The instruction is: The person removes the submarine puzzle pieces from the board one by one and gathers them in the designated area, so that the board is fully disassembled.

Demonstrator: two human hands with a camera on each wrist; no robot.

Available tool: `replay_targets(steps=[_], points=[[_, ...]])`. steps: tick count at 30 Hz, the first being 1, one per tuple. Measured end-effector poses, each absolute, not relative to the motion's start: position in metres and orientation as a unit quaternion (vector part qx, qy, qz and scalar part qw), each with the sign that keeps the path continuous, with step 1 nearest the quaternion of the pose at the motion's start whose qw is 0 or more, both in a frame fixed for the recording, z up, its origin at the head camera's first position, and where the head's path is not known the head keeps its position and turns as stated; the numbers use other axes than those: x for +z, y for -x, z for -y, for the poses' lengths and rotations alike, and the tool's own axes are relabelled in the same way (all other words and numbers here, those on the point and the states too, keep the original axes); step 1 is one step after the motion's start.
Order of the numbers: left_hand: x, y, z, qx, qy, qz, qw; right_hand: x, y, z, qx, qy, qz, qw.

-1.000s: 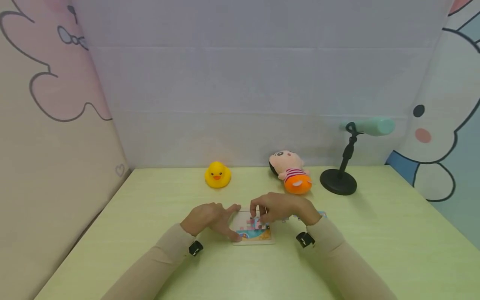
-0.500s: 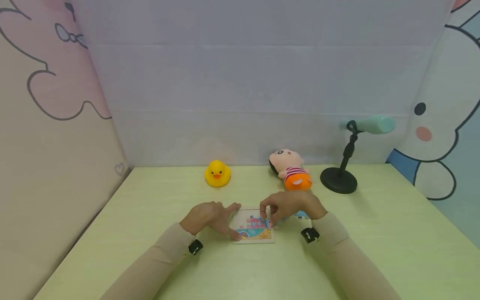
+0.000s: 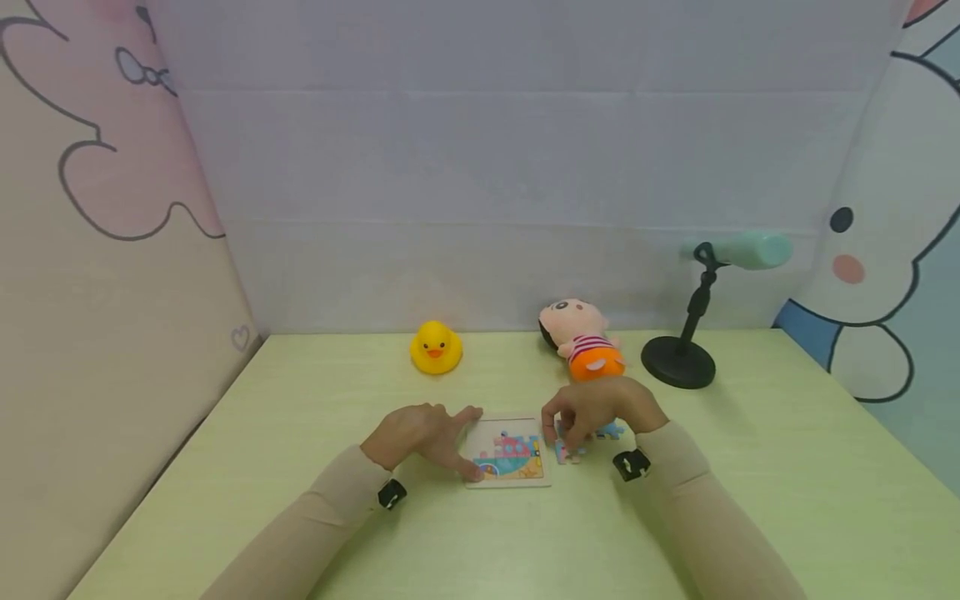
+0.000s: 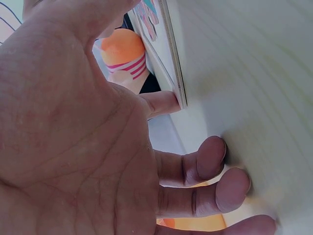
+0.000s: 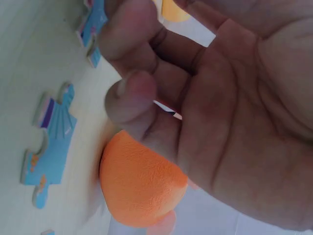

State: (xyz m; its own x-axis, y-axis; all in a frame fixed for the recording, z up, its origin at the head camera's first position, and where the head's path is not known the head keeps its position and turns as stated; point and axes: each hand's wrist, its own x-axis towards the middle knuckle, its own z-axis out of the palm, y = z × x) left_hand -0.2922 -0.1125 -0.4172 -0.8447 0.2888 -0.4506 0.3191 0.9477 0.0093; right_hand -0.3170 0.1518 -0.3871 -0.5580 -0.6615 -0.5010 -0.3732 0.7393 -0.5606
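A pale grey-lilac backdrop (image 3: pixel 480 150) stands behind a light yellow-green table (image 3: pixel 337 542). At the far left, a cream wall (image 3: pixel 112 317) carries a pink cartoon figure outlined in dark lines.

From the left comes a beige sleeve (image 3: pixel 300 525) with a small black device (image 3: pixel 392 494) at the wrist. The left hand (image 3: pixel 420 437) has its thumb and index finger spread wide at the left side of a puzzle board (image 3: pixel 517 485); in the left wrist view the index fingertip meets the board's corner and the other fingers extend toward the tabletop. Beyond this hand sits a yellow rubber duck (image 3: pixel 436 350).

The board lies flat near the middle of the table, its lower and right parts filled with fitted pieces (image 3: pixel 517 454) in pink, blue and yellow, its upper left bare.

Just beside the board's right edge, the right hand (image 3: pixel 603 402) hangs with bent fingers over loose puzzle pieces (image 3: pixel 570 457); whether it pinches one I cannot tell. A blue piece (image 5: pixel 54 142) lies apart from the fingers. Behind this hand lies a plush doll (image 3: pixel 588 342) in orange shorts.

Farther right, a black stand (image 3: pixel 680 364) bears a mint-green cylinder (image 3: pixel 757 251), near a wall painting of a white animal (image 3: pixel 877 233).
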Motion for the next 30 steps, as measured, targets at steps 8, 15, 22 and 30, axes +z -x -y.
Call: replay_targets(steps=[8,15,22,30], points=[[-0.4175,0.2923,0.1131,-0.029,-0.157,-0.959,0.233,-0.3868,0.3163,-0.1532,-0.196,0.277,-0.862,0.376],[-0.4163,0.2919,0.1135,-0.033,-0.160,-0.959,0.233,-0.3854,0.3157,-0.1506,-0.198,0.263,-0.865,0.378],[-0.4157,0.2921,0.1136,-0.036,-0.165,-0.959,0.227,-0.3849,0.3152,-0.1490,-0.195,0.266,-0.867,0.374],[-0.4159,0.2923,0.1124,-0.036,-0.160,-0.959,0.233,-0.3850,0.3122,-0.1485,-0.194,0.278,-0.869,0.360]])
